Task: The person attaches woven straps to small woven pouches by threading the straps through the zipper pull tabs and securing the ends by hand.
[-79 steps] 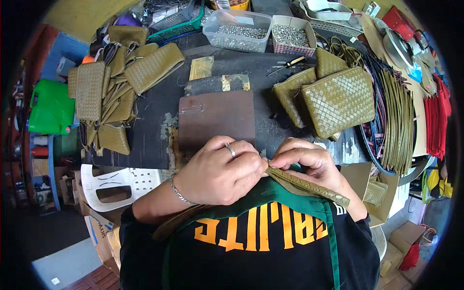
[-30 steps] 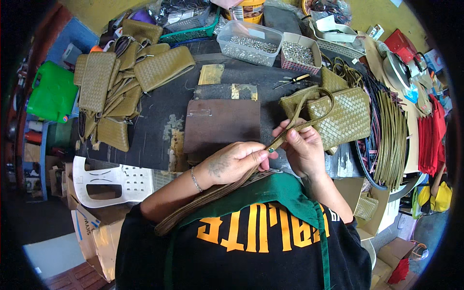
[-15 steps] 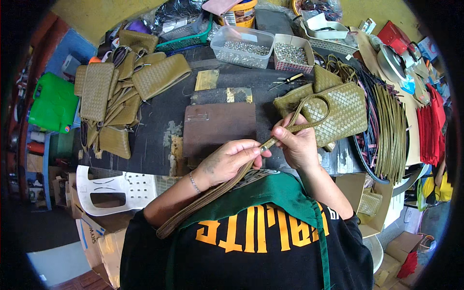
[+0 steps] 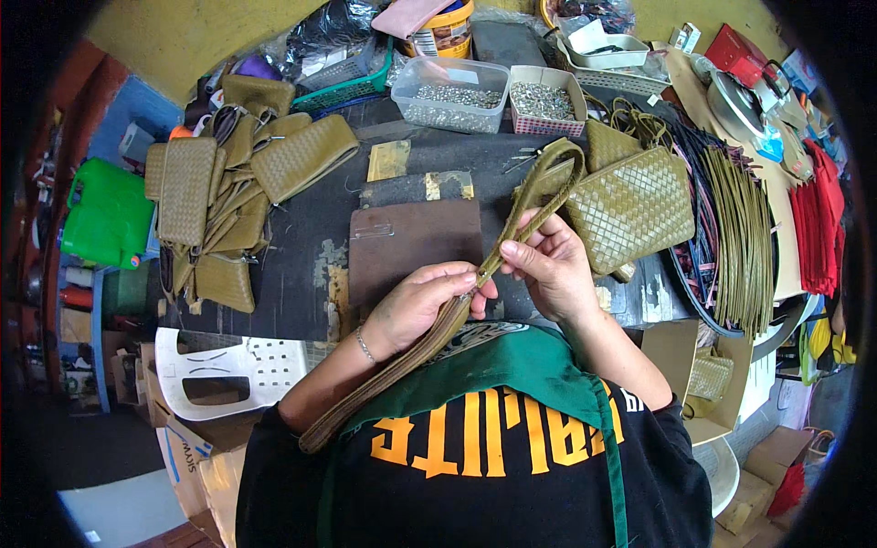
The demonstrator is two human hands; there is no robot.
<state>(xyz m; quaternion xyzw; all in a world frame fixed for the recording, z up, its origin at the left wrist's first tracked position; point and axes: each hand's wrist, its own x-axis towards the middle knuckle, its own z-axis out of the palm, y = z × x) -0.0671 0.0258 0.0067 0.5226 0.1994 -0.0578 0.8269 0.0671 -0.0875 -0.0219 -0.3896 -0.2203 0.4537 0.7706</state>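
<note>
Just above the near edge of the tabletop (image 4: 297, 247), before the green apron (image 4: 525, 365), the person has hold of an olive strap (image 4: 578, 169) with both hands. Its loop stands up and leans to the right, partly in front of the woven olive pouches (image 4: 630, 215). The fingers of the left hand (image 4: 416, 306) are closed, thumb against forefinger, at the lower end of the loop, where it meets a long olive-brown piece (image 4: 370, 395) that runs back along the left forearm. The fingers of the right hand (image 4: 553, 265) pinch the strap a little higher, thumb in front, just where its two sides draw together. Beyond the left hand lies a flat brown board (image 4: 416, 247); farther left, more olive pouches (image 4: 187, 196) are heaped one over another. Toward the far side, a clear plastic tub (image 4: 452, 119) and a smaller box (image 4: 548, 126) stand side by side, both holding small silvery pieces. At the right is a bundle of long olive strips (image 4: 740, 237). A white plastic chair (image 4: 265, 365) stands at the near left.
</note>
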